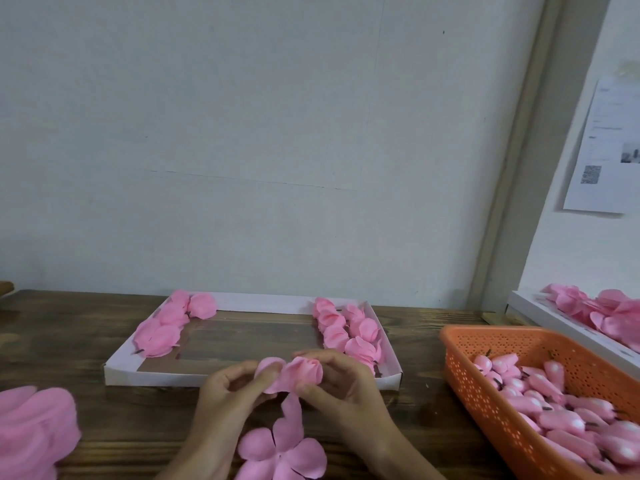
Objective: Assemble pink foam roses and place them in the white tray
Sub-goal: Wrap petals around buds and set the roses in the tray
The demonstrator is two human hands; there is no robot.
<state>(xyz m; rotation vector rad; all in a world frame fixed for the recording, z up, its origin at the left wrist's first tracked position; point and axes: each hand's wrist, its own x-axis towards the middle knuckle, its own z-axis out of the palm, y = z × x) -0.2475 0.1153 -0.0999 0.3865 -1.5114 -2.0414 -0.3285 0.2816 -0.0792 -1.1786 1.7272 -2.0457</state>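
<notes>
Both hands hold one pink foam rose (297, 375) just in front of the white tray (242, 377). My left hand (232, 389) pinches its left petal, and my right hand (337, 382) wraps around the bud from the right. A flat pink petal sheet (282, 451) lies on the table under my wrists, one petal reaching up to the rose. Finished roses stand in the tray in a left row (169, 322) and a right row (346, 329).
An orange perforated basket (485, 386) of pink buds with dark stems sits at the right. Behind it a second white tray (540, 311) holds pink petals. A pile of petal sheets (33, 431) lies at the left table edge. A wall rises close behind.
</notes>
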